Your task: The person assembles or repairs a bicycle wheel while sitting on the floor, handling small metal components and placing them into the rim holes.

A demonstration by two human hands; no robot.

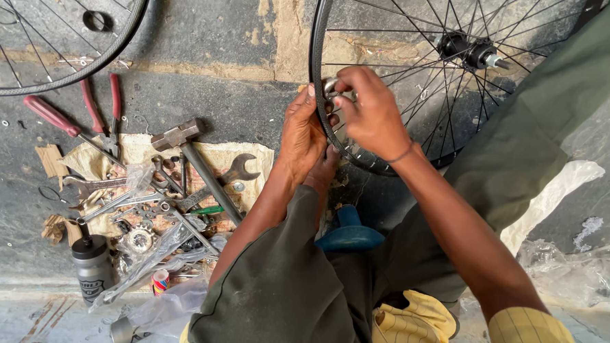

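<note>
Gripping the black spoked bicycle wheel rim, left hand clamped it upright on the floor; right hand pinched a small metal tool there. Spoke work looked unfinished.

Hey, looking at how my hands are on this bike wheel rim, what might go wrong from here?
1. Both hands, left hand and right hand, pinch a small metal piece against the wheel rim; a slip could jam fingers into the spokes.
2. If dropped, that piece might vanish among the loose tools on the ground.
</note>
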